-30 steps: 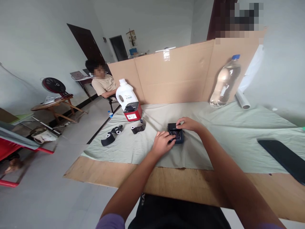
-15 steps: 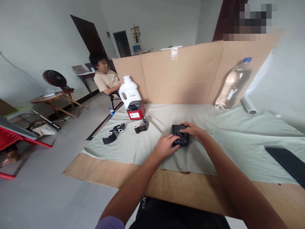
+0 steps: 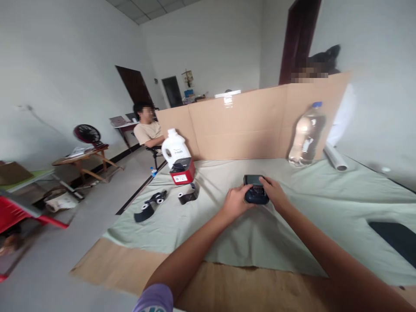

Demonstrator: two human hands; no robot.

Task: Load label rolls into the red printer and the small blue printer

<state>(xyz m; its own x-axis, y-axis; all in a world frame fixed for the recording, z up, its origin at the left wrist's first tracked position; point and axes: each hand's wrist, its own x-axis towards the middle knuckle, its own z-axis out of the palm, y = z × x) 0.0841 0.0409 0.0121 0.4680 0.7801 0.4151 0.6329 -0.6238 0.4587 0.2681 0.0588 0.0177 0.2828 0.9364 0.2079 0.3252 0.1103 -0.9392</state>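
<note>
Pale green cloth (image 3: 325, 203) covers most of a plywood tabletop (image 3: 136, 268), whose bare wood shows along the near edge. At far left, off the table, a small wooden side table (image 3: 81, 156) carries a dark round fan (image 3: 87, 133); behind it a seated person in a beige shirt (image 3: 147, 130) faces the room. On the cloth's left part lie two curled black straps with white roller ends (image 3: 149, 206), near them a shorter black roll (image 3: 188, 196), and behind these a red box-shaped device (image 3: 182, 171) standing just in front of a white plastic jug (image 3: 174, 146). A brown cardboard screen (image 3: 253, 123) stands upright along the far edge. At centre, the left hand (image 3: 235, 201) grips the left side of a small dark handheld device (image 3: 255, 190), thumb on top; the right hand (image 3: 276, 193) clasps its right side, fingers curled around it. The device is held between both hands just above the cloth, its dark screen end pointing away from the person. To the right, a clear plastic bottle with a blue cap (image 3: 305, 136) leans against the cardboard, a pale rolled tube (image 3: 334, 157) lies beside it, and a flat black slab (image 3: 394, 236) rests at the cloth's right edge.
</note>
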